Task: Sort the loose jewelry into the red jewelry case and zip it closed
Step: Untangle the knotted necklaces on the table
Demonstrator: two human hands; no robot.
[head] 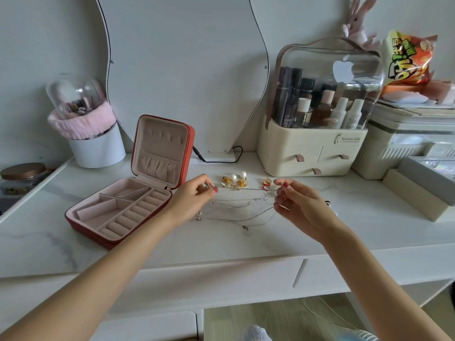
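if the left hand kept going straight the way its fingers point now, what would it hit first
Probably the pearl earrings. The left hand, pinching one end of a thin chain, points up and to the right across the table, and the earrings lie just beyond its fingertips. Depth is unclear, so it might pass above them.

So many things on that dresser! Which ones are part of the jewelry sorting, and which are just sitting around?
Part of the job:
red jewelry case, open
thin chain stretched between the left hand and right hand
pearl earrings
loose necklaces

Just lying about:
cosmetics organizer
brush holder
snack bag
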